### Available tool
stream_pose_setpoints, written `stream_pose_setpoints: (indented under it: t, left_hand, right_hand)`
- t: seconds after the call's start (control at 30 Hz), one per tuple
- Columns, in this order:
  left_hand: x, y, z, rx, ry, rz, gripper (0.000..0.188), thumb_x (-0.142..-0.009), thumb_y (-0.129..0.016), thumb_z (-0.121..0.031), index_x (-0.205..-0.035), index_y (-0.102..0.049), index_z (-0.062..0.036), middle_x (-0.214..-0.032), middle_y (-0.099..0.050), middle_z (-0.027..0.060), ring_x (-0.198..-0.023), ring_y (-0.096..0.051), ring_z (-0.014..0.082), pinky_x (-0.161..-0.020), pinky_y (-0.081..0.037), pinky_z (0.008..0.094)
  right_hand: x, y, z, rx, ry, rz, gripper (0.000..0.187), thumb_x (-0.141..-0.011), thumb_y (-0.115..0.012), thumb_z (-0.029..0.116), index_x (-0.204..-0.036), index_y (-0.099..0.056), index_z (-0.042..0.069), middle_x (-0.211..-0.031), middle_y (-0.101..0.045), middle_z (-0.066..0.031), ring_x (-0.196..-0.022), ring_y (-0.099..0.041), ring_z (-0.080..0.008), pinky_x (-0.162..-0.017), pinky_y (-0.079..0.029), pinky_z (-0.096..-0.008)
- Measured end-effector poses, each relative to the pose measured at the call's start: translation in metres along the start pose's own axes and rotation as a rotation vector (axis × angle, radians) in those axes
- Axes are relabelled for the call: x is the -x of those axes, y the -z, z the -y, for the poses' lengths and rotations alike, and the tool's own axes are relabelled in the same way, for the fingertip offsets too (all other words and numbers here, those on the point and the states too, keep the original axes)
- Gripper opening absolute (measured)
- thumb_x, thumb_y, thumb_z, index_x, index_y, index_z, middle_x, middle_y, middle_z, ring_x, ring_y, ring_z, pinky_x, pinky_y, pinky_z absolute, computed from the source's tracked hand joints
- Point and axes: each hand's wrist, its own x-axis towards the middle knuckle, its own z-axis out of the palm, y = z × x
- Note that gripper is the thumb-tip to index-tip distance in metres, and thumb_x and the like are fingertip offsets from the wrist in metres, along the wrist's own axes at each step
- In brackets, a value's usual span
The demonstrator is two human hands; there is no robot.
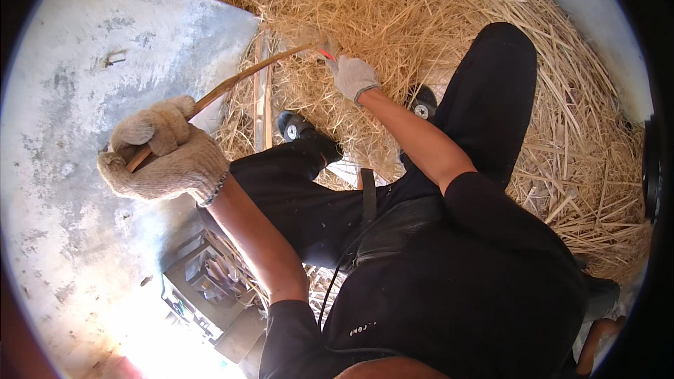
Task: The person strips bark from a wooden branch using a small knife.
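Observation:
My left hand (165, 154), in a thick beige knitted glove, is closed round the near end of a long, thin bamboo strip (246, 74). The strip bows slightly and slants up to the right, away from me. At its far end is my right hand (356, 78), in a paler glove, with the fingers closed on a small tool with a red part (326, 53). The tool's working end is blurred against the straw-coloured shavings, so its exact kind is hard to make out. It appears to touch or nearly touch the strip.
Dry, straw-coloured shavings (421, 0) are heaped in front of me and along the right. A worn grey-white wall (84, 98) stands at the left. Beside it is an open box-like frame (210, 288) with scraps in it. My black-trousered legs (491, 98) spread around the shavings.

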Motion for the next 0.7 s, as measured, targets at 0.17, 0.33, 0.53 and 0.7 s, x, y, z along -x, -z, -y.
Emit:
stream_pose_setpoints:
  t: [0.17,0.33,0.53,0.7]
  left_hand:
    - [-0.007,-0.007,0.004,0.096,0.054,0.109,0.055,-0.092,-0.043,-0.050,-0.061,-0.059,-0.0075,-0.041,-0.033,0.0016,-0.033,-0.025,0.0147,-0.040,-0.023,0.0342]
    - [-0.002,0.009,-0.002,0.122,0.061,-0.017,0.052,-0.090,-0.048,-0.050,-0.059,-0.057,-0.0088,-0.041,-0.030,0.0005,-0.036,-0.021,0.0131,-0.044,-0.015,0.0323]
    - [-0.001,-0.011,0.001,0.142,0.089,0.138,0.054,-0.093,-0.046,-0.050,-0.056,-0.053,-0.0105,-0.041,-0.030,0.0004,-0.036,-0.024,0.0133,-0.043,-0.019,0.0336]
    - [-0.004,0.011,-0.002,0.122,0.074,0.175,0.054,-0.093,-0.045,-0.049,-0.055,-0.052,-0.0109,-0.041,-0.029,-0.0002,-0.036,-0.026,0.0132,-0.042,-0.023,0.0341]
  right_hand:
    - [-0.001,-0.006,-0.010,0.008,-0.116,0.040,0.061,-0.104,-0.037,0.051,-0.101,-0.064,-0.003,-0.080,-0.068,-0.0280,-0.079,-0.069,-0.0447,-0.069,-0.054,-0.0547]
    - [0.025,0.041,0.054,-0.059,-0.055,0.060,0.050,-0.103,-0.041,0.043,-0.107,-0.067,0.001,-0.093,-0.072,-0.0237,-0.089,-0.070,-0.0429,-0.071,-0.056,-0.0507]
    - [-0.015,-0.021,-0.064,0.204,-0.071,0.305,0.053,-0.105,-0.030,0.037,-0.112,-0.068,0.000,-0.095,-0.070,-0.0268,-0.089,-0.069,-0.0438,-0.077,-0.054,-0.0510]
    - [0.001,-0.009,-0.022,0.068,-0.300,0.418,0.056,-0.105,-0.028,0.038,-0.120,-0.066,0.000,-0.105,-0.070,-0.0247,-0.103,-0.067,-0.0397,-0.089,-0.052,-0.0493]
